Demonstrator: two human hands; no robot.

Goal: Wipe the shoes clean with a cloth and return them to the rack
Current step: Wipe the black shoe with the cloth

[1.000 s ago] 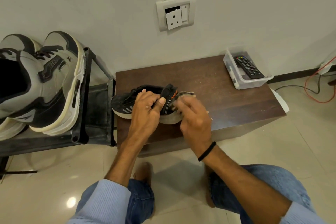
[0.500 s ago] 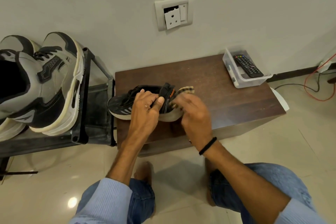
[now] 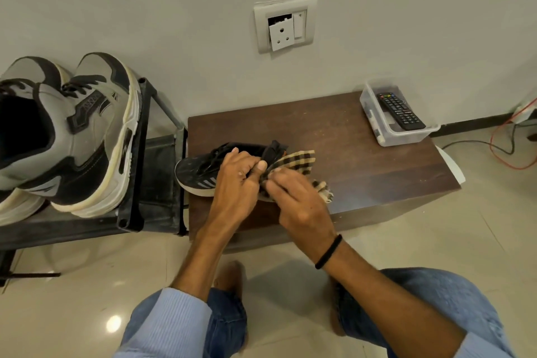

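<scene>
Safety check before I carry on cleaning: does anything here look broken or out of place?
Yes. The wall socket above the table looks damaged: its insert sits tilted in the frame, with a dark gap above it.

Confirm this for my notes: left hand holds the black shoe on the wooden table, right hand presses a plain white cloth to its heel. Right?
Not quite: the head view shows the cloth is checked beige and dark, not plain white. The rest holds: left hand holds the black shoe on the wooden table, right hand presses the cloth to its heel.
</scene>
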